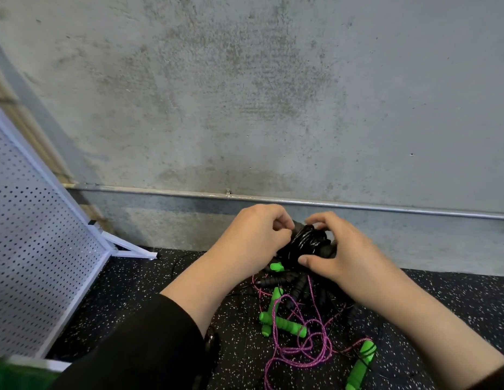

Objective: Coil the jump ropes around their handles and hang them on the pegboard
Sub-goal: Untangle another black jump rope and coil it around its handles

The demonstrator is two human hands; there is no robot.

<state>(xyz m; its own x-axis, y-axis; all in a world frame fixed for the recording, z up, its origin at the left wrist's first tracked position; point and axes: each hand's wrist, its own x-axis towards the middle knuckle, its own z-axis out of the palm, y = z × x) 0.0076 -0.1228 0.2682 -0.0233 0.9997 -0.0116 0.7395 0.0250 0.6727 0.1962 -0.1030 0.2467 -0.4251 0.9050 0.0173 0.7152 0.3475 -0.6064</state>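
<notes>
Both hands, left hand (252,235) and right hand (341,249), gripped the black rope bundle (304,240) right of the pegboard (34,235); wraps probably needed steady tension.

Two hands, the left hand (253,235) and the right hand (341,249), are showing. Four green handles (290,325) are lying on the floor (456,305), and one white pegboard (34,235) is standing.

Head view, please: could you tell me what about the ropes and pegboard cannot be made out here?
- Black rope: both hands, left hand and right hand, cover its ends, so how far it is coiled is hidden.
- Pegboard: cut off by the left edge; no hooks can be made out.
- Floor pile: the rope count is unclear in the tangle; the arms cover part.
- Lowest green handle: cut off by the bottom edge.
</notes>
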